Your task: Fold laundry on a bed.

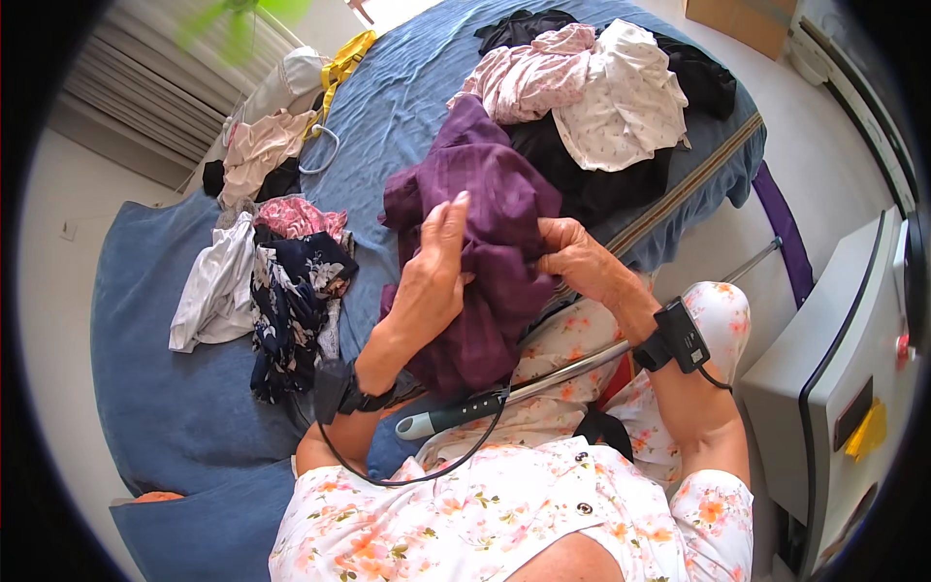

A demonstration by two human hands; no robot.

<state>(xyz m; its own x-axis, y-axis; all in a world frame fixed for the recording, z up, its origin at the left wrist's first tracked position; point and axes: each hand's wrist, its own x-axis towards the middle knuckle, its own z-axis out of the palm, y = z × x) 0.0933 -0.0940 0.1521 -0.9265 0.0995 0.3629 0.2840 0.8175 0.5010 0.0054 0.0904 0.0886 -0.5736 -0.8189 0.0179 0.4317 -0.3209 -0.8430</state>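
A crumpled dark purple garment [480, 182] lies before me, partly on the bed and partly over my lap. My left hand [436, 269] is over its left side, palm towards the cloth, with the fingers extended. My right hand [574, 254] pinches the garment's right edge between thumb and fingers. Beyond it lie a pink patterned garment [531, 73], a white patterned garment [622, 94] and black clothes [596, 171]. Across my lap rests a metal pole [574, 367] with a dark grip [465, 413].
Left on the blue bedspread [167, 407] are a white garment [218, 284], a navy floral garment [291, 298] and a pink one [302, 217]. Farther back lie a beige garment [265, 149] and a yellow strap [349, 58]. A white cabinet [814, 349] stands at right, near a purple strip [782, 225].
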